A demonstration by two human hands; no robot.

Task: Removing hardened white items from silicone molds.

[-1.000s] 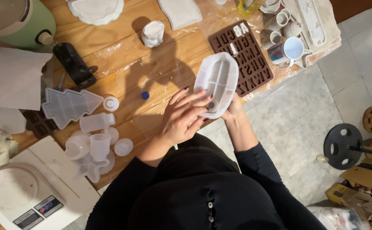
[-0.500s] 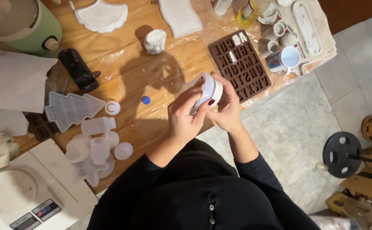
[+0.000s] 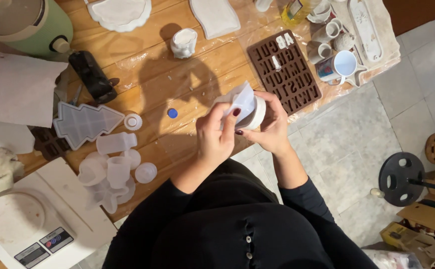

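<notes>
Both of my hands hold a flexible white silicone mould (image 3: 246, 107) over the table's front edge. My left hand (image 3: 216, 135) pinches its near side with thumb and fingers and bends it. My right hand (image 3: 271, 125) cups the mould from the right. The mould is folded and turned on edge, so its inside is hidden. A brown letter mould (image 3: 287, 74) lies just beyond my right hand on the wooden table (image 3: 177, 74).
A clear tree-shaped mould (image 3: 83, 124) and several small translucent cups (image 3: 113, 169) lie left. A white kitchen scale (image 3: 23, 224) sits at the lower left, a green appliance (image 3: 28, 25) at the top left. Mugs (image 3: 339, 65) stand far right. A blue cap (image 3: 172, 113) lies near my left hand.
The mould was flat and facing up in my hands a second ago. It is now folded and squeezed between both hands, held a little lower and nearer to me.
</notes>
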